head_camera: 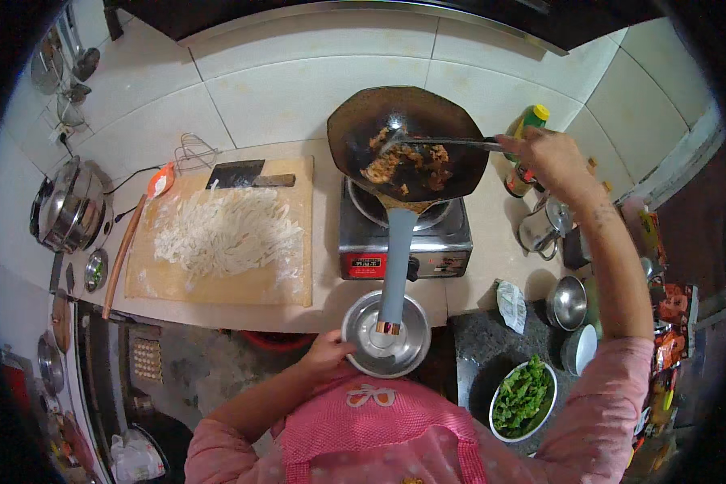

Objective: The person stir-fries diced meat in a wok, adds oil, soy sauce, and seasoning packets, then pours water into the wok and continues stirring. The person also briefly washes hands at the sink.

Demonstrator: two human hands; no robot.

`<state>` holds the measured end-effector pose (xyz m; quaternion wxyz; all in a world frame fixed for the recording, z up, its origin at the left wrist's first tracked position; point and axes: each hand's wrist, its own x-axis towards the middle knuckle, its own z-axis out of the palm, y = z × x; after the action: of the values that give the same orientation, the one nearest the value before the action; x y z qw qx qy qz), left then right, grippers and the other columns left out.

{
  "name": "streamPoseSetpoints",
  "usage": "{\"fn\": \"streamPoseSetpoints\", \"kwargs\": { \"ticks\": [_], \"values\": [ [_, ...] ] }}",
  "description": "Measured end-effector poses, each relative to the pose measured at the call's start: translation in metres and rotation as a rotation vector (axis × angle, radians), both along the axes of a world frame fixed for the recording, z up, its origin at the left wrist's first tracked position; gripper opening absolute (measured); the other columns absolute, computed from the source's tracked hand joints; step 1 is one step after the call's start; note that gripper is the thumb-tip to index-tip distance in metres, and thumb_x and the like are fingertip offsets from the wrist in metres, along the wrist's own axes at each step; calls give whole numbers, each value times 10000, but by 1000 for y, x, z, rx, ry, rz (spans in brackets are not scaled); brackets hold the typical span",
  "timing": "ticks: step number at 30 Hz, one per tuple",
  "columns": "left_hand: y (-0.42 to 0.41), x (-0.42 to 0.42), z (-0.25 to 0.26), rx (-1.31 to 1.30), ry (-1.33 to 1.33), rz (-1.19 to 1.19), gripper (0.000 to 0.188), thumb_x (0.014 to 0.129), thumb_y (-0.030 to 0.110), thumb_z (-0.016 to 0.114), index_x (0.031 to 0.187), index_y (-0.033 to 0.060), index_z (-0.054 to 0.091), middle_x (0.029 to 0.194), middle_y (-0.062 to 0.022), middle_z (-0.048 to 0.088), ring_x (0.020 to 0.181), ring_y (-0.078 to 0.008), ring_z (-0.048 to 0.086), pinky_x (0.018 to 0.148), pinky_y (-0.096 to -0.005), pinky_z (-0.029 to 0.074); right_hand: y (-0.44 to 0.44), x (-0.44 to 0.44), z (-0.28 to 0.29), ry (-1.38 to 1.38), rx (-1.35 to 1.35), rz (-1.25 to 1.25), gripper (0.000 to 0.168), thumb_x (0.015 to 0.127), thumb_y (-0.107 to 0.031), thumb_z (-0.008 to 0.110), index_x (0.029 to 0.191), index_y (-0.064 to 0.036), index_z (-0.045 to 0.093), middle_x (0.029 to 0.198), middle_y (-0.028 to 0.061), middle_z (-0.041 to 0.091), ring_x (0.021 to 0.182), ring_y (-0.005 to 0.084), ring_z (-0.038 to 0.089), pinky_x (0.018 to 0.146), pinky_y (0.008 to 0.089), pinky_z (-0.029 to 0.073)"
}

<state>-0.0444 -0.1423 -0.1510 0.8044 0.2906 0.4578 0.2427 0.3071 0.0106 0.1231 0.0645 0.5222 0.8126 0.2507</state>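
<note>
A metal spatula [454, 142] is gripped in my right hand [547, 160], its blade end in the wok [363, 112]. Browned, chopped food [382, 168] lies in the wok around the blade. The wok tilts on a portable gas stove [363, 233], and its grey handle [398, 260] points toward me. Under the handle's end, close to my apron, my left hand [328, 357] holds a stainless steel bowl [356, 323] by its left rim. The handle hides part of the bowl; no food shows in the visible part.
Floured noodles [230, 233] cover a wooden board [218, 295], with a cleaver [236, 174] behind and a rolling pin [125, 257] along its left side. Bottles [519, 181] and a metal cup [537, 228] stand right of the stove. Leafy greens [522, 390] fill a bowl at lower right.
</note>
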Motion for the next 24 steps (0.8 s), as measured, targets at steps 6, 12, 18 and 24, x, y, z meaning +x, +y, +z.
{"fn": "streamPoseSetpoints", "kwargs": {
  "ticks": [6,12,18,24],
  "values": [
    [-17,-53,49,105,234,209,241,775,15,573,1014,-17,568,958,-127,614,855,-257,636,697,-368,556,-44,23,85,70,21,-57,298,741,-108,632,1030,-170,673,759,99,617,706,275,606,645,368,486],
    [-11,-72,106,9,207,459,290,789,-27,502,1077,-56,517,1001,-170,596,873,-296,634,715,-430,577,-42,7,41,67,-5,-188,303,775,-112,610,1071,-163,653,820,133,645,743,302,617,657,400,485],
    [41,-88,150,167,101,380,307,811,1,475,1117,-14,505,1054,-132,590,883,-259,638,735,-402,574,-3,6,-9,208,165,-194,324,836,-76,512,1135,-156,609,769,143,634,707,294,641,605,388,511],
    [114,-67,181,341,60,451,207,809,41,506,1013,12,504,983,-114,585,781,-213,633,670,-338,572,-14,8,-40,156,79,32,305,819,-70,499,1095,-126,615,750,128,607,681,294,629,583,389,504]
  ]
}}
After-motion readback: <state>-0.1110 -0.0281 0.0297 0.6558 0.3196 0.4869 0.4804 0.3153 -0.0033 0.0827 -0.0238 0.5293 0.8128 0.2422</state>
